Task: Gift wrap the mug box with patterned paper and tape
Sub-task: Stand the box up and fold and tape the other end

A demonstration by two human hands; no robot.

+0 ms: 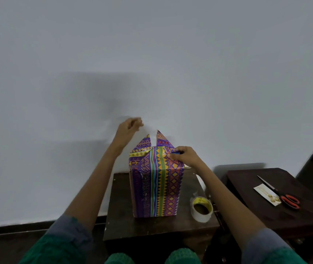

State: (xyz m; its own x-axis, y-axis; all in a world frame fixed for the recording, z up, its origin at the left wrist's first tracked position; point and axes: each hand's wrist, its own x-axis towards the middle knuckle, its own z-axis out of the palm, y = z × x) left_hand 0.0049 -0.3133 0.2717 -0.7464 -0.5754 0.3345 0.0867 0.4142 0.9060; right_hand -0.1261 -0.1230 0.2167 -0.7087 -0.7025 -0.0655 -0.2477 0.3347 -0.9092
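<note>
The mug box (156, 184) stands upright on a small dark table (123, 216), wrapped in purple, orange and green patterned paper. Two pointed paper flaps (156, 140) stick up at its top end. My left hand (130, 126) is raised above and left of the flaps, fingers pinched together; it looks blurred, and a thin pale strip runs from it toward the flaps. My right hand (185, 155) presses on the box's top right corner, pinching the folded paper there. A roll of clear tape (202, 208) lies on the table right of the box.
A second dark table (266, 206) stands to the right with red-handled scissors (283, 195) and a small white card (266, 194) on it. A plain pale wall is close behind. My knees in green cloth are at the bottom edge.
</note>
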